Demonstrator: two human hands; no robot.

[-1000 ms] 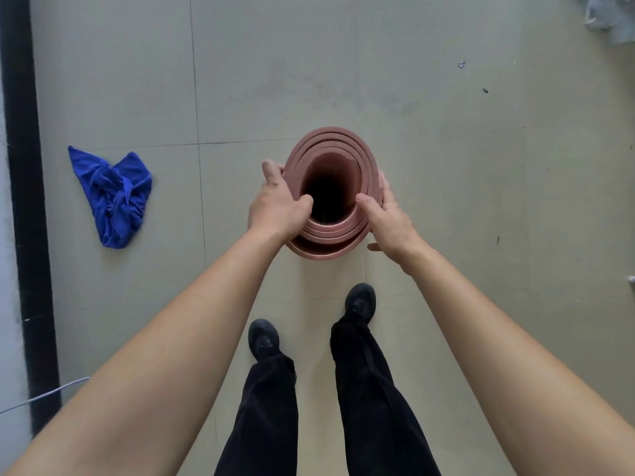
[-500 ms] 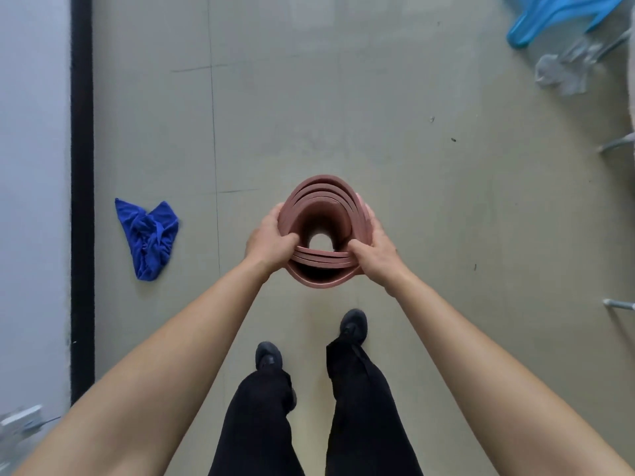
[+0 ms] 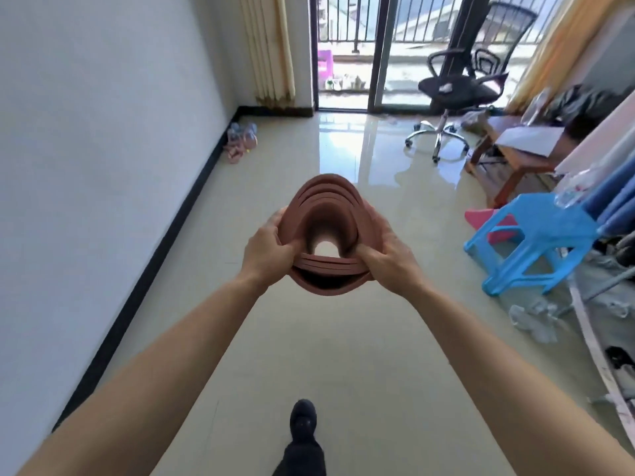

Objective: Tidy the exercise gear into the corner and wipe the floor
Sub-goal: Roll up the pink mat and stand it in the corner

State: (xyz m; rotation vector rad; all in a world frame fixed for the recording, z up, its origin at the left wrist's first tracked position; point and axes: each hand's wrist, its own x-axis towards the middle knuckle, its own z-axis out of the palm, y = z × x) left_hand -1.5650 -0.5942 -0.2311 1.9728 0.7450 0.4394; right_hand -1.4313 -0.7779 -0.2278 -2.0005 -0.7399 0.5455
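Note:
A rolled-up reddish-brown exercise mat (image 3: 328, 207) is held out in front of me at chest height, its open end facing me so I see through the hollow core. My left hand (image 3: 266, 250) grips the roll's left side with the thumb hooked over the inner layers. My right hand (image 3: 386, 257) grips the right side the same way. Small pink and blue dumbbells (image 3: 240, 139) lie on the floor by the left wall near the far corner. The blue cloth is out of view.
A white wall with a black skirting (image 3: 144, 286) runs along the left. A blue plastic stool (image 3: 536, 242), a wooden chair (image 3: 515, 156) and clutter line the right side. A black office chair (image 3: 453, 91) stands before the balcony door.
My head has lifted from the floor at my feet toward the room and balcony door. The blue cloth has left the view. Both hands keep holding the rolled mat.

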